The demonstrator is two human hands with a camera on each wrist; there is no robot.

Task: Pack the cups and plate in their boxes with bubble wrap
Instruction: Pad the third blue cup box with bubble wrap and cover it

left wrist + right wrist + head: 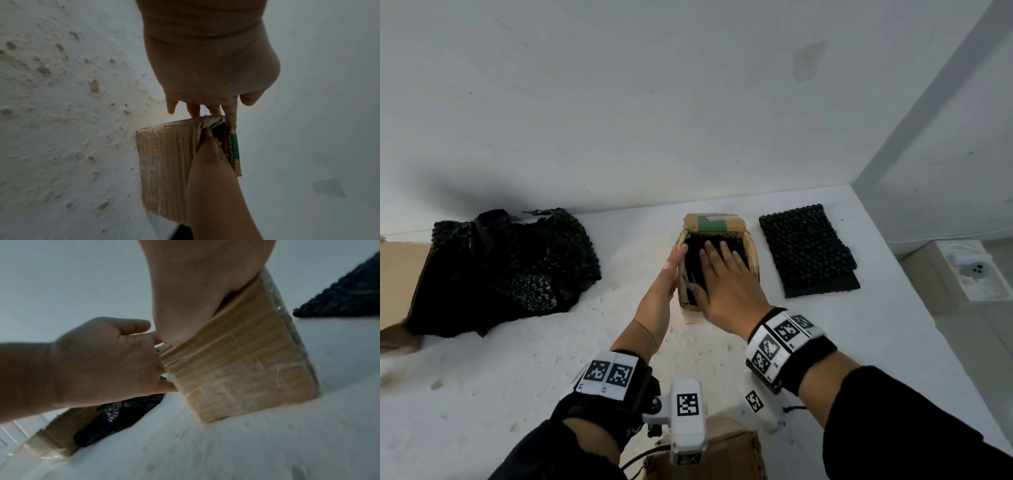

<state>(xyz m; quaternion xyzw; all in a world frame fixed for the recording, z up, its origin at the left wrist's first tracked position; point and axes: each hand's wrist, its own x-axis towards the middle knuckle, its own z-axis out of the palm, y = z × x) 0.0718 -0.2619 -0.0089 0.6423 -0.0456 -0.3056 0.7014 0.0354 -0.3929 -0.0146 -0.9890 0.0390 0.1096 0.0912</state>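
Observation:
A small open cardboard box [714, 224] with green tape on its far flap stands mid-table. Black bubble wrap [693, 263] fills it. My right hand [722, 277] lies flat inside the box, fingers straight, pressing on that wrap. My left hand [671, 270] rests with straight fingers against the box's left wall. The left wrist view shows the left hand's fingertips [193, 112] at the top corner of the box [164, 162]. In the right wrist view the right hand [195, 288] goes into the box [236, 378], with the left hand [102, 361] beside it. No cup or plate shows.
A flat sheet of black bubble wrap [808, 250] lies right of the box. At the left a big crumpled black bubble-wrap bundle [506, 270] spills from a larger cardboard box [400, 274]. Another cardboard box [722, 455] sits at the near edge. The white wall runs close behind.

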